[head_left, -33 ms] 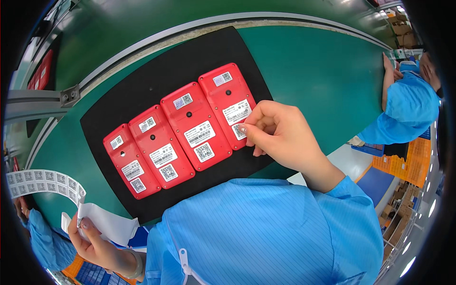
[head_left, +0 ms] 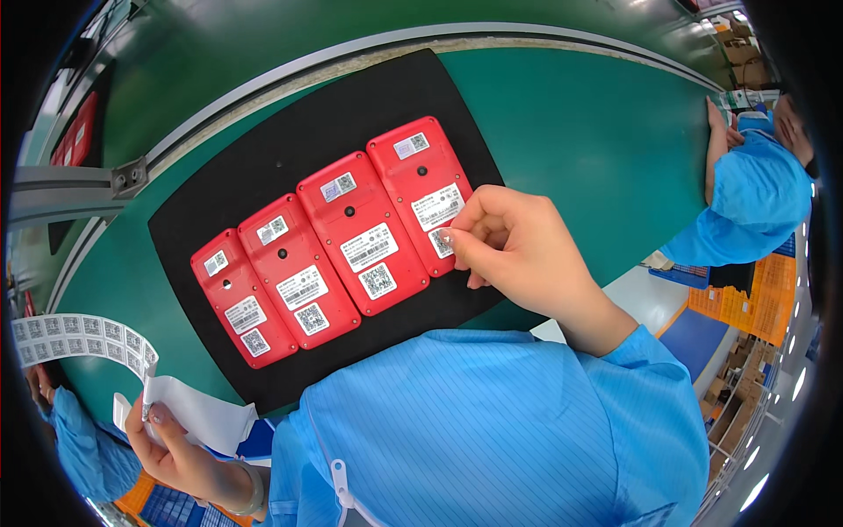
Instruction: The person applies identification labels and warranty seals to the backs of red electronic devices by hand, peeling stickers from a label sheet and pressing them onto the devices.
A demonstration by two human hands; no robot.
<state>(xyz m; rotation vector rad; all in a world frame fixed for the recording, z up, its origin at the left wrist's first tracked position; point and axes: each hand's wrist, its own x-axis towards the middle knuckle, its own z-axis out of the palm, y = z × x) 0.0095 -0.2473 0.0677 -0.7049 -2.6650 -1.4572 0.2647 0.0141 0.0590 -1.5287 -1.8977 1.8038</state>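
Four red handheld devices lie side by side, backs up, on a black mat; the nearest to my right hand is the rightmost red device (head_left: pixel 421 180). My right hand (head_left: pixel 518 246) is closed in a pinch at its lower end, thumb and forefinger at the edge of a square QR code sticker (head_left: pixel 440 243). The fingertips cover part of this sticker, so I cannot tell whether it lies fully flat. At the lower left my left hand (head_left: pixel 176 448) is closed on a strip of QR code stickers (head_left: pixel 83 335), which curves away leftward. White backing paper (head_left: pixel 198 408) hangs beside it.
The black mat (head_left: pixel 290 171) lies on a green tabletop (head_left: pixel 562 132) with a metal rail along its far side. A metal arm (head_left: pixel 66 193) juts in at left. People in blue sit at far right (head_left: pixel 760 198) and lower left (head_left: pixel 88 443). Orange and blue crates stand beyond the right edge.
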